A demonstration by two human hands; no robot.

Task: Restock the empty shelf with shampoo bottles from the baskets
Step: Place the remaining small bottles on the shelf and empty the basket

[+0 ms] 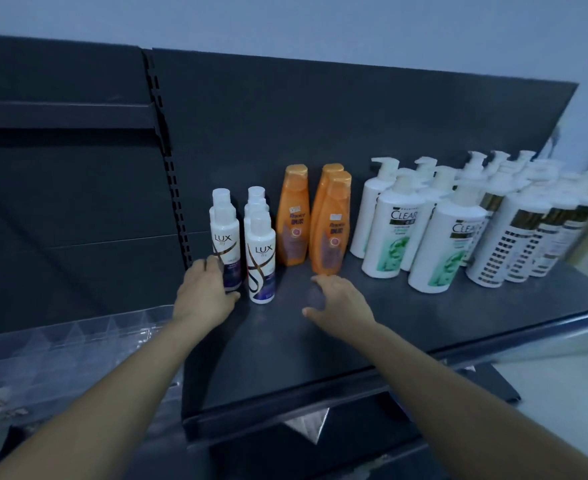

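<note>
Dim, bluish cast. My forearms throw soft shadows on shelf. At right edge, pump bottles smeared; my right hand slightly blurred. Wide-angle bending at edges.

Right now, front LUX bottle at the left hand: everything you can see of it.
The front-left LUX bottle is a slim white plastic cylinder with a pale cap, LUX logo, gold-brown swirl and purple band low down. It stands upright at the left end of the dark shelf, a like bottle right behind it. The left hand grips its lower part, fingers on its left side, thumb near the base. The neighbouring LUX bottle stands close on its right.
</note>
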